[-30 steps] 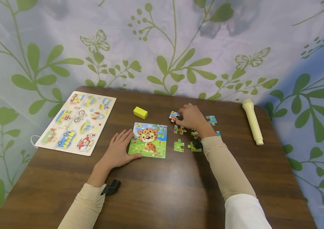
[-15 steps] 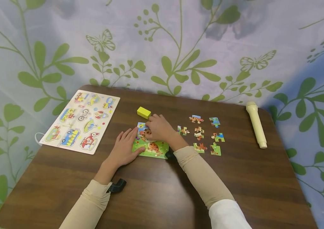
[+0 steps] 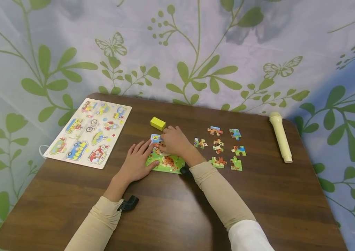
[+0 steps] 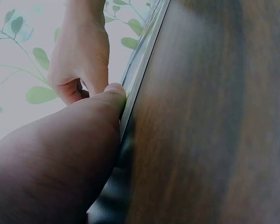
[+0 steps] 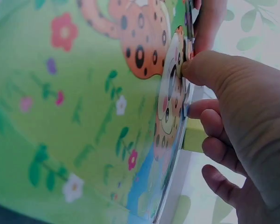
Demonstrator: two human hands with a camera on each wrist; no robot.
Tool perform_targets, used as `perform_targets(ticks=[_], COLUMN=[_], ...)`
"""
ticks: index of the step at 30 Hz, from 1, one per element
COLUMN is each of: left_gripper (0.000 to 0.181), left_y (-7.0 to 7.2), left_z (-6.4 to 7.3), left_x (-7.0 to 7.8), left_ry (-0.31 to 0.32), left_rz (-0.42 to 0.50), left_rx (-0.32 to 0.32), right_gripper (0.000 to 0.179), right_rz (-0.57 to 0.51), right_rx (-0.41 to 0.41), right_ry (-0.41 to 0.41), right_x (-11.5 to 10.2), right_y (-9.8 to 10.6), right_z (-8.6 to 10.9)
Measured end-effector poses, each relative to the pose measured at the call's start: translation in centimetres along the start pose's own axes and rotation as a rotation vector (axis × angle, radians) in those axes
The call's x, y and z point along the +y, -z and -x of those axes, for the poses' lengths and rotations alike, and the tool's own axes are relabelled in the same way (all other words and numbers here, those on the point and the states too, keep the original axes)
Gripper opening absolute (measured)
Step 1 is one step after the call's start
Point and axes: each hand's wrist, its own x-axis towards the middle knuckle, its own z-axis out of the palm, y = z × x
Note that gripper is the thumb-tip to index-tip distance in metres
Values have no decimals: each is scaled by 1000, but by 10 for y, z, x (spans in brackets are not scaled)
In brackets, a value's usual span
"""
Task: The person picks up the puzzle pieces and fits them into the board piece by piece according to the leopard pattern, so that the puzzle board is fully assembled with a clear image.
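Note:
A square leopard picture board (image 3: 166,169) lies mid-table. My left hand (image 3: 136,164) rests along its left side with fingers spread, the thumb over the lower left corner. My right hand (image 3: 176,142) reaches over the board's upper part and pinches a jigsaw piece (image 3: 156,138) at the top left corner. In the right wrist view, the thumb (image 5: 203,70) and curled fingers meet at the board's surface, where the leopard's face is seen edge-on. The hand covers much of the held piece. From the left wrist view, the left thumb (image 4: 113,93) touches the board's edge.
Several loose jigsaw pieces (image 3: 218,146) lie right of the board, and the right sleeve may hide another. A yellow block (image 3: 157,123) sits behind the board. A wooden vehicle puzzle board (image 3: 92,132) lies at left, a cream toy microphone (image 3: 280,137) at far right.
My right hand has gone left from the loose pieces to the board, bringing the top left jigsaw piece. It has barely moved in the last half second. The left hand stays at the board.

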Motion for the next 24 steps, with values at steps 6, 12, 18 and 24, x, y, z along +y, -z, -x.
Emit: perform_targets(ticks=[6, 12, 18, 24], left_gripper=[78, 77, 79, 78], left_y=[0, -1, -2, -2], left_z=[1, 0, 0, 0], left_x=[2, 1, 0, -1], left_ry=[-7, -12, -7, -13], left_rz=[-16, -19, 1, -10], left_rx=[1, 16, 14, 13], right_gripper=[39, 34, 30, 30], right_rz=[6, -13, -6, -52], right_rx=[-1, -1, -13, -8], right_ry=[-31, -61, -62, -73], right_x=[-3, -7, -7, -6], right_y=[-1, 0, 3, 3], right_z=[2, 1, 3, 5])
